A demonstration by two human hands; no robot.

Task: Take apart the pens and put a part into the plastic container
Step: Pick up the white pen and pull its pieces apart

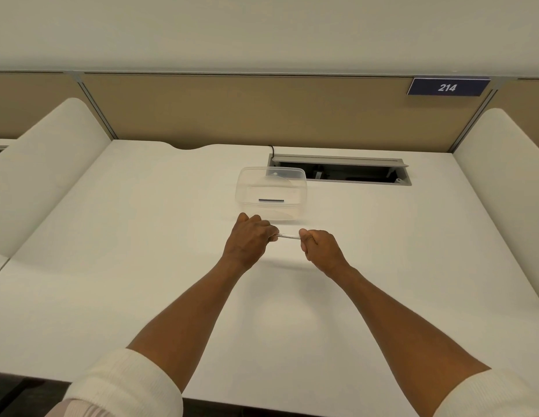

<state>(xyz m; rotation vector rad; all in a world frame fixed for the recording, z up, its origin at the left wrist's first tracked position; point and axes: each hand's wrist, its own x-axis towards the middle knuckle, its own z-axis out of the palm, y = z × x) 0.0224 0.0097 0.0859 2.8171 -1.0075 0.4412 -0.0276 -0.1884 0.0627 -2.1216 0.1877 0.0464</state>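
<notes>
Over the middle of the white desk (112, 236), both hands held one pen (288, 235) level, just above the surface. Left hand (247, 239) was clenched around the pen's left end, knuckles up, fingers curled under. Right hand (321, 246) was pinched closed on the right end, thumb on top. Only the short clear/white stretch of barrel between the two fists showed; whether it had started to separate, couldn't tell.

Clear plastic container (271, 192) sat on the desk just beyond the hands, lid off, apart from them. One dark, thin pen part (271, 200) lay flat on its floor, running left-right near the front wall.

Behind the container on the right was an open cable tray (340, 171) set in the desk. A blue "214" plate (447, 87) hung on the tan partition at upper right. White sleeves (124, 386) were rolled up past both forearms.
</notes>
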